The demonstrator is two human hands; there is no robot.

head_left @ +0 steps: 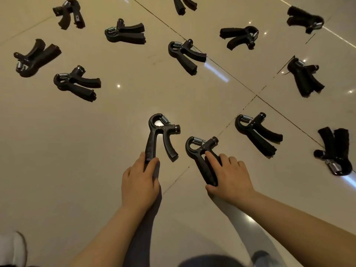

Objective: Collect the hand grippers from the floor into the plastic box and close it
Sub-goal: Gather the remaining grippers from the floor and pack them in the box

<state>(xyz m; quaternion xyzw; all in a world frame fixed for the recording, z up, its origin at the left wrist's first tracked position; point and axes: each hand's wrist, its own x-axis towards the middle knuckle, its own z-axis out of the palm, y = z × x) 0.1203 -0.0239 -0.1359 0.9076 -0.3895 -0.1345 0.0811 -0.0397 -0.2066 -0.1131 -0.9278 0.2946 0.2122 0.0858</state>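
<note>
Hand grippers: black plastic, curved twin handles, steel coil springs, scattered over glossy beige tile floor [119,120], mostly upper half of frame. Left hand [139,182], lower centre, palm down, thumb and fingers pinching handle tip of left gripper [160,136]. Right hand [230,175], arm in from lower right, fingers curled over handles of right gripper [202,158]. Both grippers lie on floor.

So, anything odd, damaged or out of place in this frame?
Nothing looks damaged. Black hand grippers lie scattered across the tiled floor. The left hand and right hand each hold one. The plastic box is not in view.
</note>
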